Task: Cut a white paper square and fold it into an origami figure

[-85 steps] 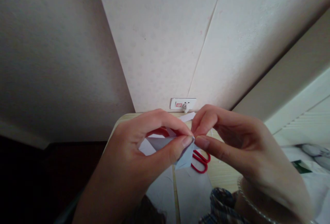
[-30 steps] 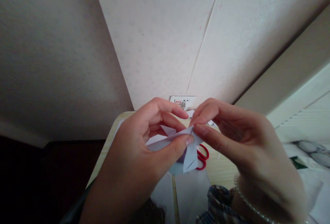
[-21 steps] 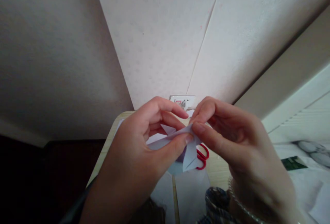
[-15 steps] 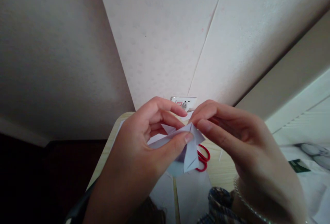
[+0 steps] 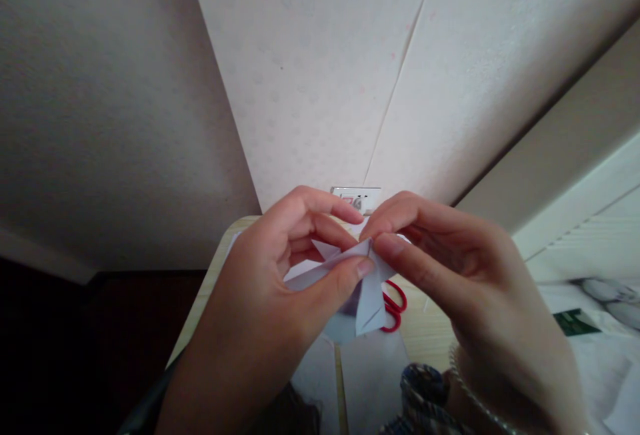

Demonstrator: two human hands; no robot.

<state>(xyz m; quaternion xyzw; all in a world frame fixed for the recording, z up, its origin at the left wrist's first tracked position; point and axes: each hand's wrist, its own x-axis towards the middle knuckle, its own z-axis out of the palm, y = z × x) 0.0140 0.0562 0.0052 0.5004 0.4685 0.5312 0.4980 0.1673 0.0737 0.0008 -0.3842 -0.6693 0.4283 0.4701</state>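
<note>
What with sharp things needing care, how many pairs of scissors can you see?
1: the red-handled scissors, at the right edge of the folded paper and partly hidden behind it. Others may be hidden.

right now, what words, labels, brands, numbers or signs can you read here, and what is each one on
No text can be read.
Dark green rectangular patch at the right: any lettering is too small and blurred.
White rectangular wall socket plate: no lettering can be made out.
Folded white paper: no writing shows.
</note>
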